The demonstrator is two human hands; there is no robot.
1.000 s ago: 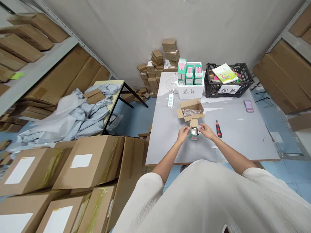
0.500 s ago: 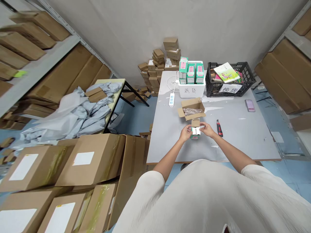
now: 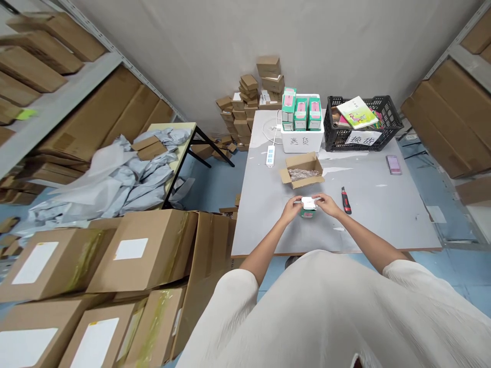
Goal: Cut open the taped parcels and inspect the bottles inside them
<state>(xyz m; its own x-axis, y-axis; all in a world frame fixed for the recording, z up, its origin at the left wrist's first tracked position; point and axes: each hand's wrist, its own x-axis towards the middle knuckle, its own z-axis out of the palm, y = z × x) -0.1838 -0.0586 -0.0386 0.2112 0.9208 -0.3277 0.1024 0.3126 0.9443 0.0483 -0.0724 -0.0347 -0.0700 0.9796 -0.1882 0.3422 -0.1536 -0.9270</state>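
Observation:
A small green and white box stands upright near the front of the table, and its white top flap lies folded over the opening. My left hand grips its left side at the top, fingers curled. From the other side, my right hand pinches the top right edge with thumb and fingers. Just beyond the hands sits an open cardboard carton with crumpled clear wrap inside. A red and black box cutter lies to the right of my right hand.
A white bin with several green and pink boxes and a black crate with booklets stand at the table's back. A power strip and a phone-like purple item lie on the table. Large cartons crowd the left.
The box's raised brown flap has come down, and a white top now covers the opening. Both hands remain at its sides. The view has shifted slightly.

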